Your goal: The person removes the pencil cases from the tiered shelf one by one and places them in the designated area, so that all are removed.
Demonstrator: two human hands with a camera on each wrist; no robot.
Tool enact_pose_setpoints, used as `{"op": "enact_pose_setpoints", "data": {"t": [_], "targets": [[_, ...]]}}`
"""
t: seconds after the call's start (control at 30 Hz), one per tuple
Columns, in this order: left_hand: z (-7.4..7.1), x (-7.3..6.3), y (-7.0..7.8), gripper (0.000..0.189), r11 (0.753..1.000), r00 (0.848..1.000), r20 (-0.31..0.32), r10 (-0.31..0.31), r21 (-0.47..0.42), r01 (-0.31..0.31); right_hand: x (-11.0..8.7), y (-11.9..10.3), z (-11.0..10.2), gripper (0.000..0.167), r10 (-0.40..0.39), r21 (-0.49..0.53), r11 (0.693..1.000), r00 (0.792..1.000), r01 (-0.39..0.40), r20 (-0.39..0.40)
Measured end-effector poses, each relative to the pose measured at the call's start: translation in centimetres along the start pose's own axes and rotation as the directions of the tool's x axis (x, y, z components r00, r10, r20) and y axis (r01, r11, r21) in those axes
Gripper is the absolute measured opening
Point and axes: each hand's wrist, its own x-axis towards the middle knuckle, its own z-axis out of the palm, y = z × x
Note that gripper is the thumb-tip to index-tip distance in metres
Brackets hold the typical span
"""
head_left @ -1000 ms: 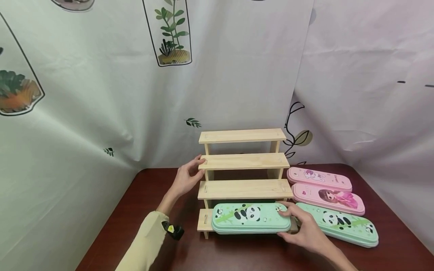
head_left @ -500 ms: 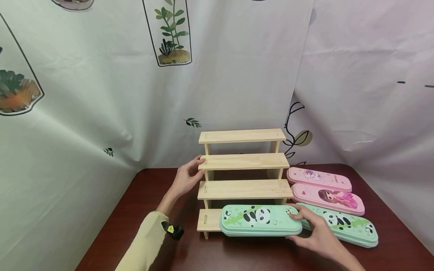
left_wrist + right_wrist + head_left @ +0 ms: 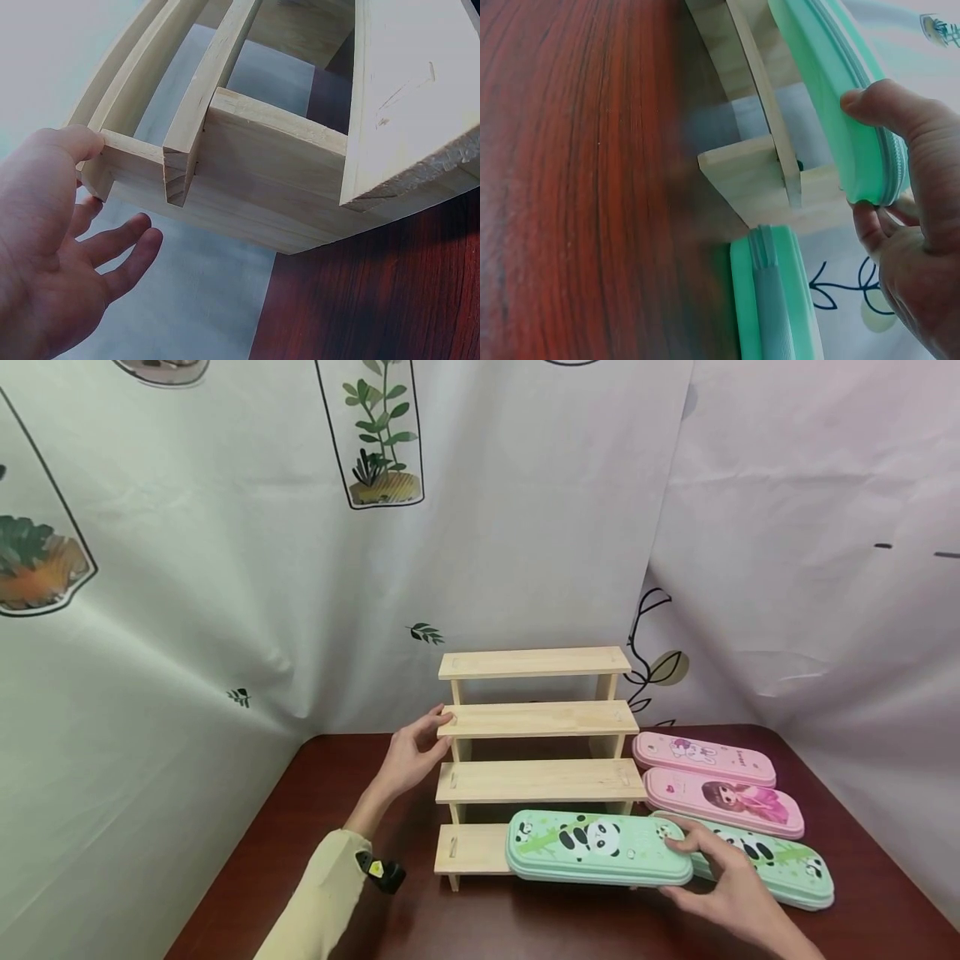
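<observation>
A pale wooden step rack point(image 3: 540, 781) with several tiers stands on the table. My left hand point(image 3: 414, 749) pinches the left end of its second board from the top; in the left wrist view the thumb lies over the board end and a finger sits beneath. With my right hand point(image 3: 723, 881) I grip the right end of a mint-green pencil case point(image 3: 543, 852) printed with pandas. It overlaps the lowest board in the head view, while the right wrist view shows a gap between the zippered case point(image 3: 829, 97) and that board point(image 3: 769, 105).
A second green panda pencil case point(image 3: 798, 881) lies right of the rack, partly behind my right hand. Beyond it lie a pink case with a girl point(image 3: 731, 802) and a pink rabbit case point(image 3: 697, 758). The dark red table point(image 3: 300, 835) meets a printed cloth backdrop point(image 3: 525, 543).
The green pencil case has shifted right with my right hand, off its place along the lowest board, baring that board's left part. My left hand has stayed at the rack.
</observation>
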Motion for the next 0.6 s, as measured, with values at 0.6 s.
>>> {"op": "enact_pose_setpoints", "data": {"t": [0.6], "targets": [[0.1, 0.0, 0.0, 0.04, 1.0, 1.0, -0.004, -0.02, -0.011, 0.02, -2.0, -1.6, -2.5, 0.061, 0.192, -0.121, 0.973, 0.981, -0.195, -0.039]]}}
